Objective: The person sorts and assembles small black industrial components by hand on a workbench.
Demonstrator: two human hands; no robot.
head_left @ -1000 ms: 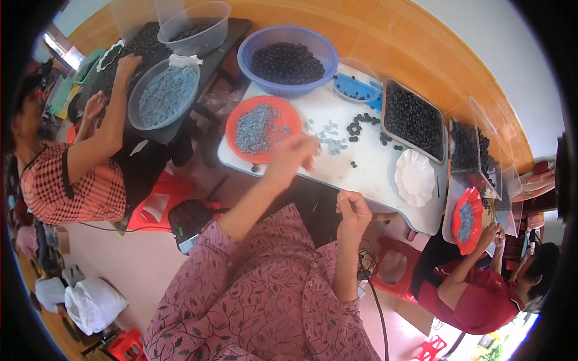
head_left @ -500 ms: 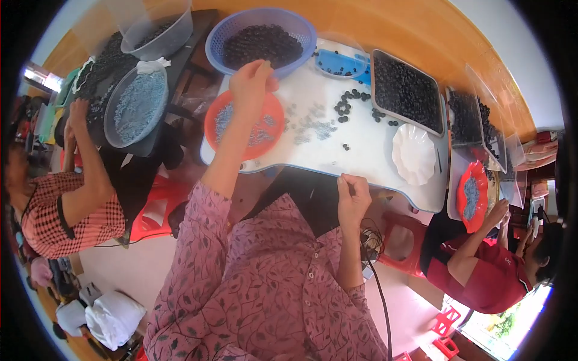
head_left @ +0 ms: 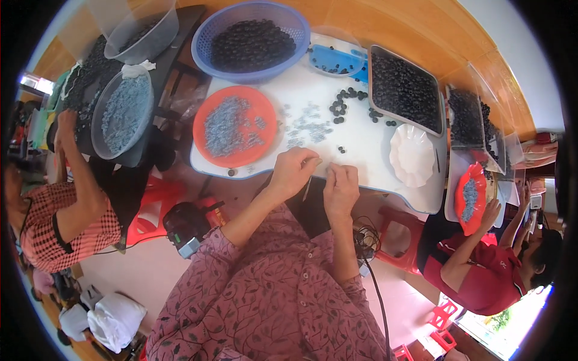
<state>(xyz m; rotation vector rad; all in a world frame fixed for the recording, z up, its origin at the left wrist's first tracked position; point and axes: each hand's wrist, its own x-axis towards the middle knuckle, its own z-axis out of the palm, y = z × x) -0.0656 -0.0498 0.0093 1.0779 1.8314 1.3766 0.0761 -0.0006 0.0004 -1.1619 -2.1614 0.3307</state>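
My left hand is closed in a pinch at the table's front edge, its fingertips pointing right. What it holds is too small to make out. Close to its right, my right hand is also pinched, and its fingers hide whatever lies between them. A small gap separates the two hands. On the white table, small clear pieces lie scattered just beyond them. To the left, an orange-red plate holds a heap of small bluish-grey pieces. Black round parts form a loose cluster farther back.
A blue-violet basket of black parts stands at the back left. Behind the cluster are a blue tray and a full rectangular tray. A white scalloped plate sits right. People work at the left and right.
My left hand has come back from the blue-violet basket, toward me and right, to beside my right hand. My right hand has shifted slightly left. The orange-red plate is now fully uncovered.
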